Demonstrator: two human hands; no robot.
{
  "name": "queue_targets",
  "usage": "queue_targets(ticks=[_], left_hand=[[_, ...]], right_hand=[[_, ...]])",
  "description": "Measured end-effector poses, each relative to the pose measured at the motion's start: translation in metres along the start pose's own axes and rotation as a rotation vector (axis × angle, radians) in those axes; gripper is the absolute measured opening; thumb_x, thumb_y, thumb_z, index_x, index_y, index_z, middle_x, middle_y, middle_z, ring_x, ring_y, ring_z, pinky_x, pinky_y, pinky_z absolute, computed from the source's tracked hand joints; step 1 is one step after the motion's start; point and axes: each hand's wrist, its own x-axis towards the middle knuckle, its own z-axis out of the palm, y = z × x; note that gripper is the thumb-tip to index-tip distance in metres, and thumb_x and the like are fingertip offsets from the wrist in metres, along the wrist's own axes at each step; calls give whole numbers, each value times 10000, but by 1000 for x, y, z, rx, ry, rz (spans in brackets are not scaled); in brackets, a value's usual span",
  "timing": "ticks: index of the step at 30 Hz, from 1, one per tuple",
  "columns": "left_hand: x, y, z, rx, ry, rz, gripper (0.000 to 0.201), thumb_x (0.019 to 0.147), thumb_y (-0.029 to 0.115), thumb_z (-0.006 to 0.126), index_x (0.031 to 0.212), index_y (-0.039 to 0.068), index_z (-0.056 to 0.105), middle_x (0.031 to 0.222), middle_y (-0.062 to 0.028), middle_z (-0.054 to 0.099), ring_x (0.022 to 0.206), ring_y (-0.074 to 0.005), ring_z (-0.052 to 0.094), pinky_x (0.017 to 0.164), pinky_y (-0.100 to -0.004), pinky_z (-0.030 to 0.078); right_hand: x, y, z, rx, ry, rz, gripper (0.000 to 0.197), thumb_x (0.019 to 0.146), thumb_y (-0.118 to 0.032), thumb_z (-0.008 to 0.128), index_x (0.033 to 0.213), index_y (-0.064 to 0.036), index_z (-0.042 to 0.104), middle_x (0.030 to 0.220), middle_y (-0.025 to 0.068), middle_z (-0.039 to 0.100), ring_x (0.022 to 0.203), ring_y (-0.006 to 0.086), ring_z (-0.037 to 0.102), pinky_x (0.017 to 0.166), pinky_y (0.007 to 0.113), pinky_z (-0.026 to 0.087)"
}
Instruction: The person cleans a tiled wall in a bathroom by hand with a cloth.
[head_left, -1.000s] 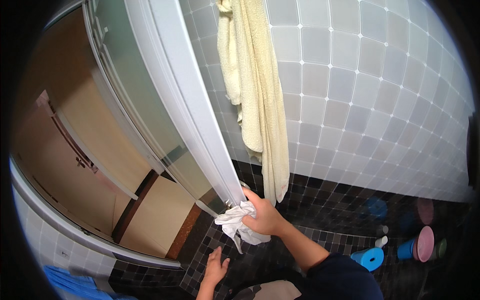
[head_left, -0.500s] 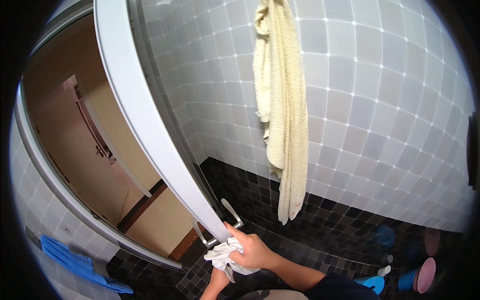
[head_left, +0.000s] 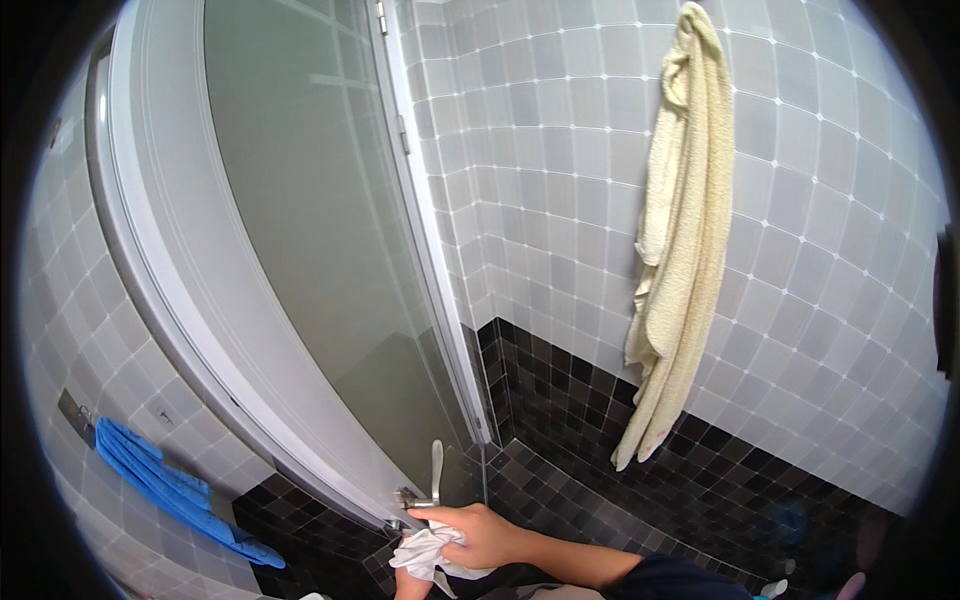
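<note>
My right hand (head_left: 485, 538) is closed on a crumpled white cloth (head_left: 430, 550), its index finger stretched along the door's lower edge beside the handle. Under the cloth, my left hand (head_left: 408, 584) shows only in part, its fingers hidden. Just above both hands is the silver lever handle (head_left: 437, 472) of a white-framed door (head_left: 190, 230) with a frosted glass panel (head_left: 310, 200). The door lies against or almost against its frame; I cannot tell whether it is latched.
A pale yellow towel (head_left: 685, 230) hangs on the grey tiled wall (head_left: 820, 200) to the right. At the left, a blue towel (head_left: 175, 490) hangs from a wall fitting. Dark tiles (head_left: 560, 375) cover the lower walls. Hinges (head_left: 404, 135) run along the door's right side.
The door has swung from standing open, with a room visible beyond, to about flush with its frame. My hands and the cloth moved with it, slightly left and down. The view shifted left.
</note>
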Motion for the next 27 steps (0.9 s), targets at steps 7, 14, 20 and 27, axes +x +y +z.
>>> queue_targets(ticks=[7, 14, 20, 27], left_hand=[[-10, -48, -47, 27, 358, -60, 829, 875, 159, 641, 1475, -22, 100, 1449, -268, 222, 1199, -366, 455, 970, -399, 431], [22, -49, -84, 349, 515, 113, 928, 870, 276, 647, 1464, -57, 16, 1478, -365, 42, 1369, -481, 143, 1123, -492, 172], [54, -95, -119, 382, 610, -79, 922, 838, 251, 643, 1416, -155, 51, 1464, -402, 58, 1374, -509, 106, 1142, -480, 116], [102, -65, -139, 465, 944, -196, 977, 811, 202, 691, 1424, -148, 17, 1457, -393, 107, 1369, -489, 151, 1143, -473, 122]], right_hand=[[19, 28, 15, 86, 180, 16, 478, 745, -22, 566, 1223, -42, 565, 1035, 143, 673, 914, 228, 675, 794, 287, 504], [19, 73, 23, 128, 585, 232, 377, 796, -33, 577, 1173, -24, 592, 1056, 89, 677, 955, 136, 640, 834, 264, 491], [17, 114, -11, 105, 696, 319, 367, 781, 11, 571, 1146, -17, 601, 1038, 77, 667, 979, 139, 617, 868, 271, 471], [60, 179, -80, 163, 784, 290, 358, 772, 43, 558, 1127, 8, 594, 1016, 57, 648, 947, 126, 596, 849, 266, 467]])
